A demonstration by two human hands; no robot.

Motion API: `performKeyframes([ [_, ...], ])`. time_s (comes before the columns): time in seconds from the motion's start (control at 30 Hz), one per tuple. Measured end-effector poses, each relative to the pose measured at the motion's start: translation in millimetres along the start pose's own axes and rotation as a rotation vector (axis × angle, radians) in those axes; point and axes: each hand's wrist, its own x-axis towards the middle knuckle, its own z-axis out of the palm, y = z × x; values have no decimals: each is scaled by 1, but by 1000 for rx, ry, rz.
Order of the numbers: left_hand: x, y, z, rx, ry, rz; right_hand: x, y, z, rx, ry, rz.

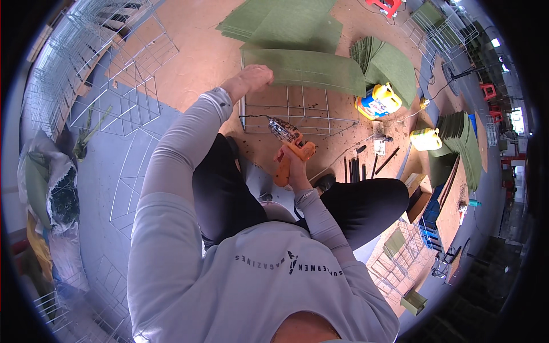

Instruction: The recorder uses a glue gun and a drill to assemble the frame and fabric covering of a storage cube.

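Note:
A green mesh-like sheet (314, 70) lies over the far part of a wire frame (289, 107). At the left end of this sheet is my left hand (251, 80), its fingers curled in; what they pinch, if anything, is hidden. My right hand (297, 168) grips an orange glue gun (284, 170) by the handle. The gun's front (283, 130) is wrapped in dirty silver foil, and its dark thin tip points left, near the left side of the frame. Dark crumbs lie scattered around the frame.
More green sheets (286, 26) lie beyond, with a fanned stack (392, 71) at right. Nearby stand a blue and yellow jug (378, 103) and another yellow container (426, 139). Several dark sticks (354, 170) lie near my right knee. Wire frames (128, 106) pile up at left.

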Motion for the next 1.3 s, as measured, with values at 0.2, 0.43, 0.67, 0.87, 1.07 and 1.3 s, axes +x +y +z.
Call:
performKeyframes([
  [0.2,0,1,0,5,-6,-23,-2,0,-5,-29,35,-5],
  [0.43,0,1,-1,8,0,-15,-1,0,-10,-26,65,-3],
  [0.67,0,3,-1,6,16,-8,-3,-6,-15,-24,81,-27],
  [0.87,4,-5,7,31,39,13,-5,-4,-9,-51,72,2],
  [1.07,4,-2,7,12,53,13,-1,0,-5,-54,31,-13],
  [1.3,3,-4,8,8,32,-5,-1,-2,-18,-12,82,-3],
])
